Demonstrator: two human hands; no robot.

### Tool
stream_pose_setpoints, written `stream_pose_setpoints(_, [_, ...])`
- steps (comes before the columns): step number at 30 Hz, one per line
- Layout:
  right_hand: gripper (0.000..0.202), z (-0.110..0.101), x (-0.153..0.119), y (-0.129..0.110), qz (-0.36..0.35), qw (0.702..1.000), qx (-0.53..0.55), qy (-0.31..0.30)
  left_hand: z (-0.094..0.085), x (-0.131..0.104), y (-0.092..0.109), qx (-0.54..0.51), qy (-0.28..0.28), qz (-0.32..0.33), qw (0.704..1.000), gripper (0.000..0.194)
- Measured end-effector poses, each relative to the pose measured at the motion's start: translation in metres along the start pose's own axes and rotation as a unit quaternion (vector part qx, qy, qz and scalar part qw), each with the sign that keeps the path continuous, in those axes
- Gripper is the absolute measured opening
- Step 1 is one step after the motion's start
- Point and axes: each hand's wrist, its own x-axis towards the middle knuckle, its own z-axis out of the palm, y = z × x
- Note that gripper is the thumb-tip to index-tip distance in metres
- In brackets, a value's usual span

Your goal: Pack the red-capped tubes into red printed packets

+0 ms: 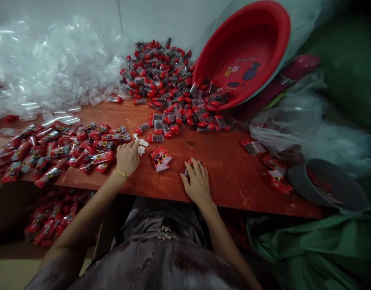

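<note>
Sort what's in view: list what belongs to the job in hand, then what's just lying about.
Likely part of the job:
printed red packet between the left hand and right hand
red-capped containers
pile of red packets at left
red basin, with containers at its lip
perhaps the clear plastic pile

Likely just lying about:
green fabric at lower right
clear plastic bag at right

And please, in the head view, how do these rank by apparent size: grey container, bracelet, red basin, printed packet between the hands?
1. Red basin
2. Grey container
3. Printed packet
4. Bracelet
</note>
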Motion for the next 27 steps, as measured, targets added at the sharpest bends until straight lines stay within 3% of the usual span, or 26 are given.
stream_pose_setpoints(3, [0.043,-0.002,0.001,-0.001,0.0,1.0,-0.004,-0.005,0.002,0.017,0.0,-0.001,0.015,0.019,1.0,0.051])
stream_pose_setpoints(7, [0.043,-0.005,0.001,-0.001,0.002,1.0,-0.003,-0.007,0.002,0.028,-0.002,0.001,-0.03,0.034,0.999,0.035])
stream_pose_setpoints(12, [0.043,-0.004,0.001,-0.001,0.007,1.0,0.002,-0.007,-0.01,-0.001,-0.003,0.004,-0.023,-0.001,1.0,0.031])
stream_pose_setpoints(17, [0.043,-0.004,0.001,-0.001,0.005,1.0,0.011,-0.003,-0.018,-0.019,0.026,-0.049,0.078,0.018,0.996,0.04])
stream_pose_setpoints(22, [0.042,-0.004,0.0,-0.001,0.005,1.0,0.012,0.004,0.004,-0.002,0.06,-0.091,0.029,0.072,0.993,0.042])
stream_pose_setpoints(27, [0.044,-0.003,-0.001,-0.001,0.016,0.999,0.01,0.028,0.021,0.0,0.057,-0.106,-0.01,0.05,0.993,0.026])
